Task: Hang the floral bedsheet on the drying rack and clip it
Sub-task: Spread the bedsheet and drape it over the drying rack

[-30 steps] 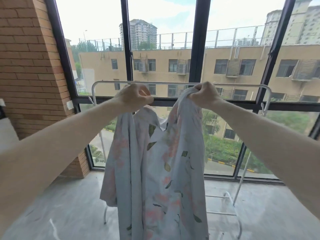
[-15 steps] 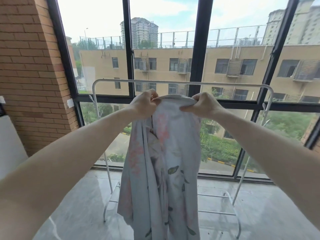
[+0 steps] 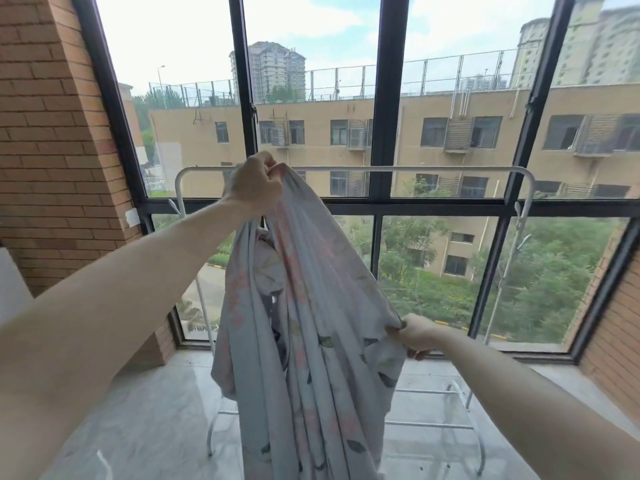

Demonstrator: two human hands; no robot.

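Note:
The floral bedsheet (image 3: pixel 304 341), pale blue-grey with pink flowers and green leaves, hangs bunched in front of me. My left hand (image 3: pixel 254 183) grips its top corner, raised to the level of the rack's top bar. My right hand (image 3: pixel 414 336) pinches the sheet's edge much lower, at the right, pulling the cloth sideways. The white drying rack (image 3: pixel 415 168) stands behind the sheet in front of the window; the sheet does not lie over its bar. No clips are visible.
A large black-framed window (image 3: pixel 386 133) fills the wall behind the rack. A brick wall (image 3: pixel 52 133) stands at the left and another brick wall (image 3: pixel 613 327) at the right. The rack's lower rails (image 3: pixel 429 424) sit just above the grey marble floor (image 3: pixel 138 427).
My right hand slid from the sheet's top down its right edge to hip height, spreading the cloth. My left hand stayed high, holding the top corner near the bar.

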